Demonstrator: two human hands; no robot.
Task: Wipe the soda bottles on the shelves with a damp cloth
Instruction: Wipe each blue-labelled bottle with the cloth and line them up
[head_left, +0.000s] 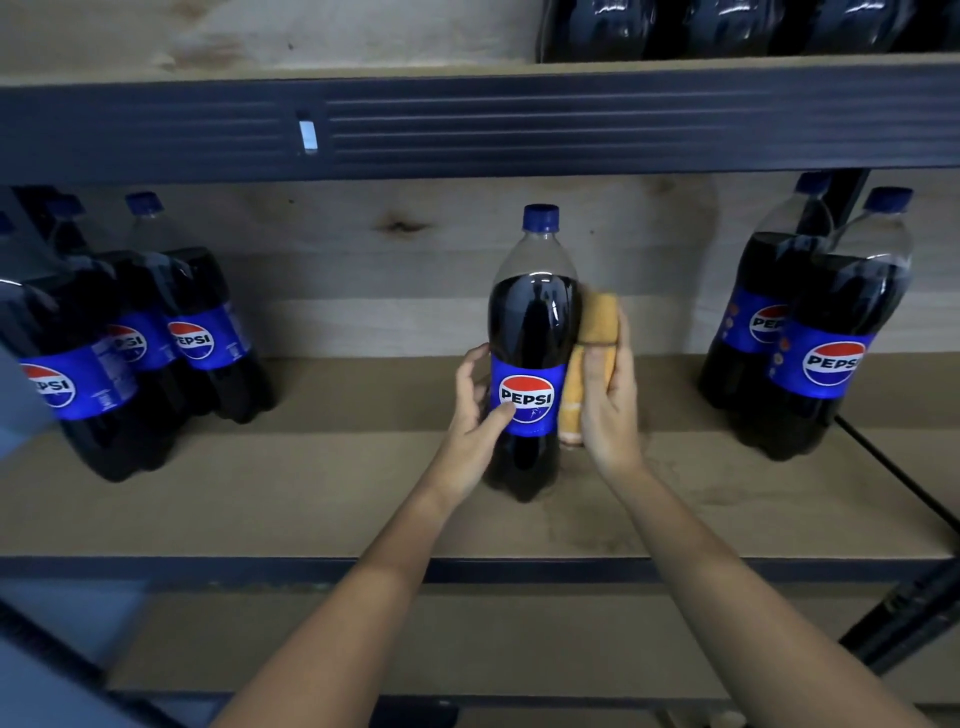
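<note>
Head view shows your two forearms reaching over the front rail of a shelf (727, 499) toward one bottle (535, 332) that stands upright near the middle of the board, blue cap on, its label facing you. Your left hand (475, 410) holds the bottle at label height: the thumb lies across the lower label and the fingers curl round the left side, so this grip is closed on the bottle. Your right hand (610, 410) presses a folded orange cloth (589, 358) against the bottle's right side; fingers and thumb wrap the cloth, so this grip is closed on the cloth. The cloth touches the bottle from the shoulder of the dark liquid down to the lower edge of the label, and its upper end is blurred. A left group of bottles (130, 343) stands well apart at the back left of the same shelf. A right pair of bottles (810, 338) stands well apart at the right. On the upper shelf (467, 124), further bottles (727, 26) show only their lower parts.
</note>
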